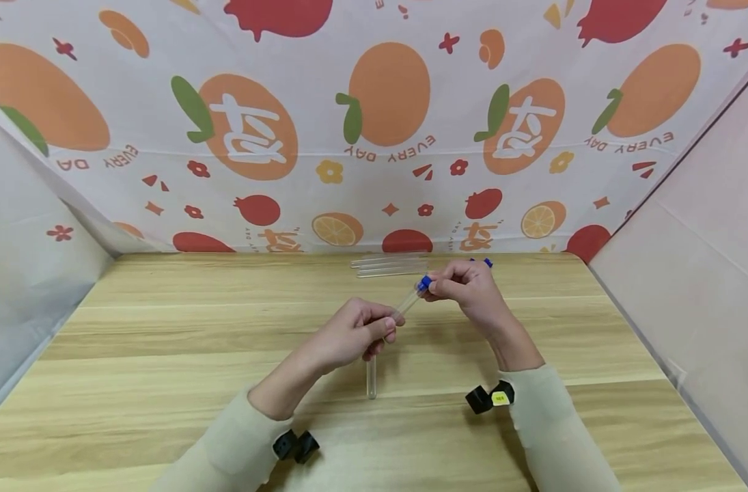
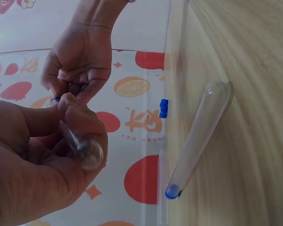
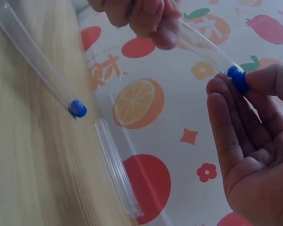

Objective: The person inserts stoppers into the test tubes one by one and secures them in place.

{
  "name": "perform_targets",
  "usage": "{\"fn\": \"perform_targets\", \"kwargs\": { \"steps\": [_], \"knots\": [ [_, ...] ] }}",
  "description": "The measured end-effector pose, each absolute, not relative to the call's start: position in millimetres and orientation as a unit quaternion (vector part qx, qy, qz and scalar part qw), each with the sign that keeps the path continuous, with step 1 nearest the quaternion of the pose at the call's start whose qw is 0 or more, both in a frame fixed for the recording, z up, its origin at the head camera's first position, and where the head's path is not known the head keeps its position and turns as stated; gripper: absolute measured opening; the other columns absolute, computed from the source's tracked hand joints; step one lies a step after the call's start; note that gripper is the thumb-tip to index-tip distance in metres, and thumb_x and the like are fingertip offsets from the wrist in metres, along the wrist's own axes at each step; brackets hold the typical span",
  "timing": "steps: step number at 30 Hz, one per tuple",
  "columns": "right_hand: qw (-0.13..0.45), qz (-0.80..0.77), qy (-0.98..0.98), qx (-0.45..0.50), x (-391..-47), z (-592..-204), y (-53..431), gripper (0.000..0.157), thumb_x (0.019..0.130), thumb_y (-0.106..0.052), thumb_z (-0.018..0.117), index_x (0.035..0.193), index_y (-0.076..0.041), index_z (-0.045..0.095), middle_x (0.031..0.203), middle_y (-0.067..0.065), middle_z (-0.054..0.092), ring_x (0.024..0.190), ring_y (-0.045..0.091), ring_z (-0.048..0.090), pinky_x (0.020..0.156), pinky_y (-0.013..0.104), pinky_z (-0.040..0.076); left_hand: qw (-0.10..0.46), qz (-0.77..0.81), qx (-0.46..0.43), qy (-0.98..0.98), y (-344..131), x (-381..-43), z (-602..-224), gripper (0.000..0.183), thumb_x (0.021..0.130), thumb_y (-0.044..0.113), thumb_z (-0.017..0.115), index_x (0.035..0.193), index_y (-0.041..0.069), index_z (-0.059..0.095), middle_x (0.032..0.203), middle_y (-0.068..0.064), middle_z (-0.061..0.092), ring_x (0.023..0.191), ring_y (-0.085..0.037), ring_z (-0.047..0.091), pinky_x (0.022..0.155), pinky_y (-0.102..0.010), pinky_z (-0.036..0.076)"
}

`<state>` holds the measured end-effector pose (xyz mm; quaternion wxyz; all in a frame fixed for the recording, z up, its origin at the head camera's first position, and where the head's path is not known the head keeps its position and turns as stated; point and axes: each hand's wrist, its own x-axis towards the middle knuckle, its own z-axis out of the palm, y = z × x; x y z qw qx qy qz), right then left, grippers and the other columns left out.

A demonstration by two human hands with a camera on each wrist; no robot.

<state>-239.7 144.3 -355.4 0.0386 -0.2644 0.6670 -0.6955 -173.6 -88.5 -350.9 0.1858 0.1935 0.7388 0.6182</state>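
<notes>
My left hand (image 1: 356,331) grips a clear test tube (image 1: 408,302) by its lower part, with the tube tilted up to the right. A blue cap (image 3: 238,79) sits at the tube's mouth, and my right hand (image 1: 472,294) pinches it between thumb and fingers. In the left wrist view the tube's rounded bottom (image 2: 92,157) pokes out of the left fist. Beneath the hands, a second test tube (image 3: 35,56) lies on the table with its own blue cap (image 3: 78,108) on the far end; the left hand hides that end in the head view.
Several uncapped clear tubes (image 1: 392,265) lie side by side at the table's back edge. Loose blue caps (image 1: 487,262) are just behind the right hand. A fruit-print cloth (image 1: 312,123) hangs behind the wooden table (image 1: 164,342), with pale side walls.
</notes>
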Motion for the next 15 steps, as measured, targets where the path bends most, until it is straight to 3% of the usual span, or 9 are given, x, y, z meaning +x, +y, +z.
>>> {"fn": "perform_targets", "kwargs": {
  "steps": [7,15],
  "knots": [
    [-0.015,-0.703,0.668,-0.243,-234.9,-356.6,133.2,0.017,0.093,-0.003,0.067,0.096,0.014,0.068,0.088,0.003,0.077,0.08,0.016,0.073,0.078,0.035,0.061,0.139,0.614,0.194,0.753,-86.4,-174.9,-355.4,0.028,0.108,0.009,0.039,0.113,-0.008,0.061,0.079,-0.008,0.051,0.058,-0.009,0.04,0.051,-0.019,0.035],
    [-0.021,-0.675,0.694,-0.25,-233.9,-349.3,140.4,0.015,0.092,0.0,0.065,0.087,0.015,0.066,0.084,0.002,0.076,0.078,0.017,0.073,0.076,0.034,0.061,0.06,0.531,0.194,0.823,-79.9,-171.4,-353.5,0.023,0.106,0.01,0.046,0.106,0.001,0.067,0.075,-0.007,0.055,0.058,-0.011,0.04,0.05,-0.021,0.034]
  ]
}}
